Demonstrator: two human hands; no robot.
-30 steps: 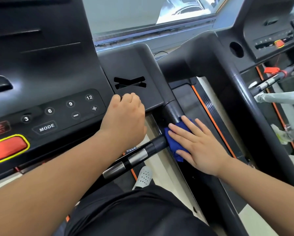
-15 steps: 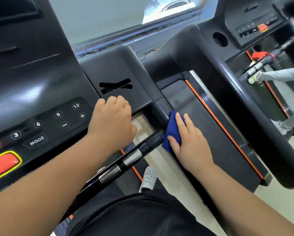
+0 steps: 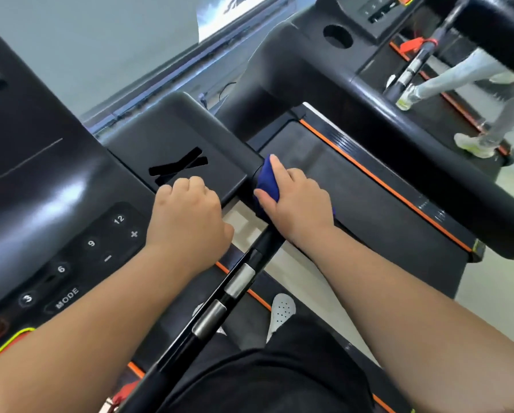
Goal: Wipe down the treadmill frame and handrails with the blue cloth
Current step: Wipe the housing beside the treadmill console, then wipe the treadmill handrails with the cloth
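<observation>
R hand (image 3: 297, 204) is curled round cloth (image 3: 266, 180), pressed on handrail (image 3: 260, 248); L hand (image 3: 187, 219) is fisted on console (image 3: 190, 138), nothing held.

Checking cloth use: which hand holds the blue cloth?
The right hand, wrapping the cloth round the handrail; the left hand, curled on the console, has none.

Single view: your head cam, wide-angle, aimed forward and steeply down, rolled so the scene sits tilted. Close range: your forearms fill the lower half. Frame centre lands about on the crumpled blue cloth (image 3: 267, 181) under the fingers of your right hand (image 3: 299, 208). Just left of them, your left hand (image 3: 187, 217). Further left, the glossy black console panel with white number keys (image 3: 70, 257). Right of the fingers, the black treadmill deck with orange edge stripe (image 3: 369, 189).
</observation>
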